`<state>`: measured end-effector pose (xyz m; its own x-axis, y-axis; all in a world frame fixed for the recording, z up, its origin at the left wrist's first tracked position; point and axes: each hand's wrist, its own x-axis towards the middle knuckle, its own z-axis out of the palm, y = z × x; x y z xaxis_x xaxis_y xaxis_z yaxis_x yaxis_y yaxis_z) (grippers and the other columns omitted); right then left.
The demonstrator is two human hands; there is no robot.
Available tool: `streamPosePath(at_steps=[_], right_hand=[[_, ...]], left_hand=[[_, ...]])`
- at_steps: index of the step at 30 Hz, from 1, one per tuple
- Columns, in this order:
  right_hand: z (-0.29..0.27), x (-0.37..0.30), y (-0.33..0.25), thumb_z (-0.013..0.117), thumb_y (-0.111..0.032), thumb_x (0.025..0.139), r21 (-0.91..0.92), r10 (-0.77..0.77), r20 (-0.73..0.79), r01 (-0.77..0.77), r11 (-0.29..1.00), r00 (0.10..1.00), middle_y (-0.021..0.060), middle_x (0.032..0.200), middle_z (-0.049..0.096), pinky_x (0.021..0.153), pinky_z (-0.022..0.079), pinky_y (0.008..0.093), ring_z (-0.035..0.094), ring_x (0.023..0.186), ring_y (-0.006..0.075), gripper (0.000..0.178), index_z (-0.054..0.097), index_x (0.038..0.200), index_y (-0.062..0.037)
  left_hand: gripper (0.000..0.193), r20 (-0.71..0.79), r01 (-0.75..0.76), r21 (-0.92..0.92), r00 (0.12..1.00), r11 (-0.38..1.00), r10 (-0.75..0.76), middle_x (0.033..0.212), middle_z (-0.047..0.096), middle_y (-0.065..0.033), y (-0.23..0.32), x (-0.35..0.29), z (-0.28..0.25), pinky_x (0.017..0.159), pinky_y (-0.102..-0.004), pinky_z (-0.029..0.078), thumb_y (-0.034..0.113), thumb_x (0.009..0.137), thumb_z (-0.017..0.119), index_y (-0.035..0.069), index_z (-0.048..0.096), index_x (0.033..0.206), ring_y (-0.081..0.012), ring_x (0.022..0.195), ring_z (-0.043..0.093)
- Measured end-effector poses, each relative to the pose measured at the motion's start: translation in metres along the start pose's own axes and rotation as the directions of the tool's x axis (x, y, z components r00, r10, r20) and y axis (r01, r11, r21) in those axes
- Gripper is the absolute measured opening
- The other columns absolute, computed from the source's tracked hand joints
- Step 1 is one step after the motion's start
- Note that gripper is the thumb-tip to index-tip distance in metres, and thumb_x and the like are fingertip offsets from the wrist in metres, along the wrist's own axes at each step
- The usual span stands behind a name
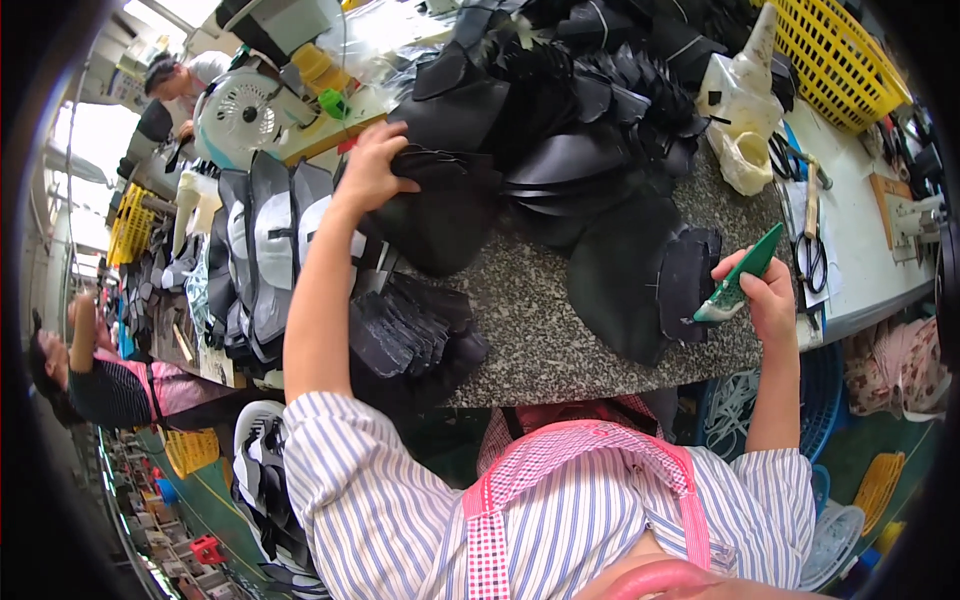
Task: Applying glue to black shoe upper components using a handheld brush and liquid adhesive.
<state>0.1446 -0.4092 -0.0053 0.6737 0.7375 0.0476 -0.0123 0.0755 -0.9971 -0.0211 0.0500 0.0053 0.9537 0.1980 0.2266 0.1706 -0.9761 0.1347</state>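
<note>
My left hand [372, 172] is at the left of the worktop, fingers and thumb apart, touching the edge of a stack of black sheet pieces [440, 215]. In my right hand [762, 295] is a flat green scraper [750, 268], its lower edge smeared whitish. The scraper's tip is beside a small stack of black pieces with a rough edge [690, 280]. This stack overlaps a large rounded black piece [615, 280]. Nearer me on the left lies a fanned row of black pieces [400, 330] with whitish, rough-looking edges.
The speckled stone worktop [530, 345] carries heaps of black pieces [570, 95] at the back. A whitish-coated container [740, 110], a yellow basket [840, 60] and black-handled scissors [812, 260] are at the right. A fan [245, 115] stands back left; other people work at the left.
</note>
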Motion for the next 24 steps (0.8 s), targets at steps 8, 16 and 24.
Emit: streamPosePath(at_steps=[8,16,24], right_hand=[[-0.019,-0.002,0.0,0.052,-0.013,0.072,0.027,0.006,-0.047,-0.005,1.0,0.999,0.0109,0.081,0.06,0.07,0.043,0.0259,0.056,0.073,0.0138,0.022,0.056,0.085,0.0043],[-0.027,-0.004,0.013,0.053,-0.018,0.071,-0.005,0.046,-0.118,-0.047,0.999,0.992,0.0103,0.079,0.057,0.068,0.04,0.0262,0.052,0.071,0.0145,0.022,0.054,0.079,0.0023],[-0.005,0.003,0.012,0.052,-0.013,0.073,0.097,-0.03,-0.107,0.04,0.994,0.994,0.0117,0.081,0.057,0.071,0.04,0.0262,0.053,0.073,0.015,0.019,0.053,0.084,0.0034]], left_hand=[[0.061,0.31,-0.012,0.273,0.948,0.962,-0.077,0.129,0.032,-0.0131,0.035,0.11,-0.078,0.099,-0.0375,0.022,0.016,0.042,0.075,0.008,0.058,0.099,-0.032,0.12,0.024],[0.101,0.34,0.263,-0.513,0.936,0.817,-0.088,0.125,0.034,-0.0182,-0.018,0.126,0.011,0.095,-0.0356,0.029,0.016,0.043,0.078,0.009,0.023,0.128,-0.0325,0.117,0.029],[0.084,0.316,0.084,0.062,0.943,0.995,-0.099,0.129,0.029,-0.0116,0.009,0.12,0.0,0.096,-0.0468,0.021,0.025,0.043,0.077,0.012,0.039,0.117,-0.0294,0.122,0.02]])
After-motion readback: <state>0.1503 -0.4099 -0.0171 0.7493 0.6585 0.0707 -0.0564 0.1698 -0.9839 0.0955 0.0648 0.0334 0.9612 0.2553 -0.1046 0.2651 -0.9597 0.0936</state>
